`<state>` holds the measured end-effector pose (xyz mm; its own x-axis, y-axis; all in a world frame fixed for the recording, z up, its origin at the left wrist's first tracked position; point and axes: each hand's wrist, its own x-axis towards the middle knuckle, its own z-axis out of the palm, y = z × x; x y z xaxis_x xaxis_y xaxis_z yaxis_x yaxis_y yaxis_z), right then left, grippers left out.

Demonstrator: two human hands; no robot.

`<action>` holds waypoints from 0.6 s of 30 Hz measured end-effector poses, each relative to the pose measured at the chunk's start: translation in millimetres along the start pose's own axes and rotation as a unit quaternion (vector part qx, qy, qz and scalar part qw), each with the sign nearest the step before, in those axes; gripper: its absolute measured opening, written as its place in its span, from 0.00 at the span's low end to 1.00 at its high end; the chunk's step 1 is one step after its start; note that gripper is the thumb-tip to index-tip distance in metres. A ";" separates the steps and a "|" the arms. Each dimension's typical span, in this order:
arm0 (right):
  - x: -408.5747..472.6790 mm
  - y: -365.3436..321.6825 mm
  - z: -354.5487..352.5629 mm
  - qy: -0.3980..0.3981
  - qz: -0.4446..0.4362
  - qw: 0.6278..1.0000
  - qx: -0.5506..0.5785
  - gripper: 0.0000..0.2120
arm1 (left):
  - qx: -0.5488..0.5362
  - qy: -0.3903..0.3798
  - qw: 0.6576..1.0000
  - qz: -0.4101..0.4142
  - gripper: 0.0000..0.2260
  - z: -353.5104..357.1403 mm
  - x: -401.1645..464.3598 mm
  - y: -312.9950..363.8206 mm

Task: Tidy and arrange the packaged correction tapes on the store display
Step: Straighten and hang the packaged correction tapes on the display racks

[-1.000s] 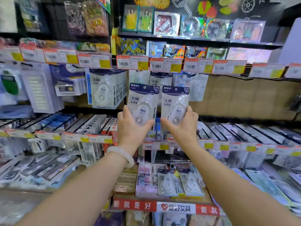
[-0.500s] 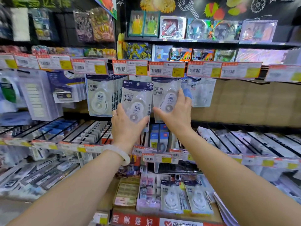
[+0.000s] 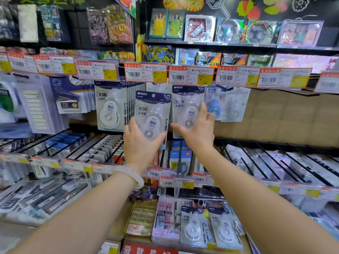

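Taking the row of price tags (image 3: 145, 72) as landmark: below its left part, a hanging stack of correction tape packs (image 3: 110, 107) is seen, upright, its top hidden behind the tags. Just right of it and lower, one pack (image 3: 152, 116) is gripped at its bottom by the left hand (image 3: 140, 143), thumb in front, fingers hidden behind; its long axis is vertical, header upward. Further right, a second upright pack (image 3: 187, 107), its top tucked under the tags, is held by the right hand (image 3: 199, 131), thumb and fingers curled around its lower edges.
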<state>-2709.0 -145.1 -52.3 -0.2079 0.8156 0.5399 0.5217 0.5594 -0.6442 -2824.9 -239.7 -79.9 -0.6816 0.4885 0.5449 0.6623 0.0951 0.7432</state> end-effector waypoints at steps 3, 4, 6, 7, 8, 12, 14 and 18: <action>11.3 1.6 4.3 -0.015 0.007 1.000 0.009 0.51 | 0.003 -0.001 1.000 0.002 0.47 1.2 0.9 -1.8; 14.9 2.3 6.3 -0.020 0.011 1.000 0.009 0.51 | 0.004 -0.002 1.000 0.002 0.47 1.3 1.0 -2.6; 21.2 4.4 10.3 -0.022 0.019 1.000 0.004 0.49 | 0.003 -0.002 1.000 0.004 0.47 1.0 0.9 -4.1; 24.4 5.5 12.1 -0.022 0.022 1.000 0.001 0.48 | 0.005 -0.003 1.000 0.005 0.47 0.8 0.9 -4.7; 27.4 6.6 13.7 -0.023 0.025 0.999 -0.002 0.47 | 0.009 -0.003 1.000 0.006 0.47 0.3 0.7 -5.3; 36.9 7.2 14.4 -0.037 0.038 0.998 -0.014 0.46 | 0.018 -0.004 1.000 0.007 0.47 0.5 0.2 -8.4; 39.3 7.5 13.2 -0.038 0.036 0.998 -0.028 0.44 | 0.022 -0.009 1.000 0.005 0.47 1.5 -1.4 -9.7; 35.8 11.4 11.6 -0.013 0.037 0.999 -0.031 0.38 | 0.022 -0.021 1.000 -0.002 0.47 4.0 -7.7 -11.1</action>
<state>-2720.1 -107.8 -46.6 -0.1871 0.8586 0.4772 0.5866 0.4873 -0.6468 -2825.8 -241.1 -93.9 -0.6713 0.5235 0.5247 0.6732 0.1347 0.7271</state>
